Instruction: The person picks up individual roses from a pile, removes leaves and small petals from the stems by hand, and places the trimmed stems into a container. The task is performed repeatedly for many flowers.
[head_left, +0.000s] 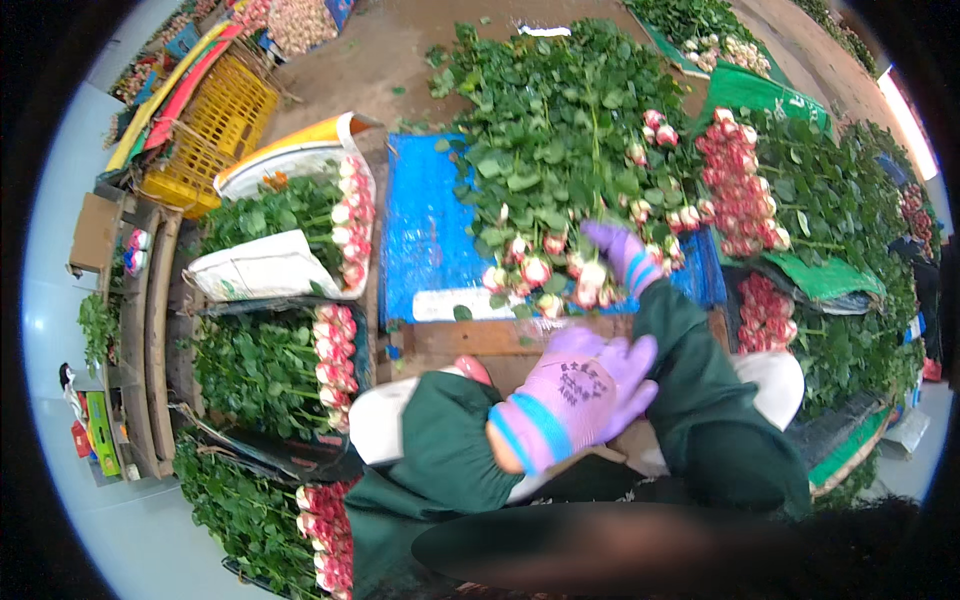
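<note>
Cut roses with pink-and-white blooms (535, 271) and long leafy stems lie on a blue plastic sheet (420, 225) before me. My right hand (624, 251), in a lilac glove, reaches among the blooms and stems; its fingertips are partly hidden, so a grasp cannot be made out. In front of my body is my left hand (589, 386), in a matching glove printed on its back. Its fingers point right and are somewhat spread, with no flower visible in them. Under the near blooms lies a white strip (457, 305) on the sheet.
Wrapped rose bundles (352, 225) are stacked to the left. On the right, more roses (739, 180) lie by green sacking (772, 101). A yellow plastic crate (217, 127) stands at the upper left, above a wooden rack (154, 337). Part of a person (930, 300) shows at the far right.
</note>
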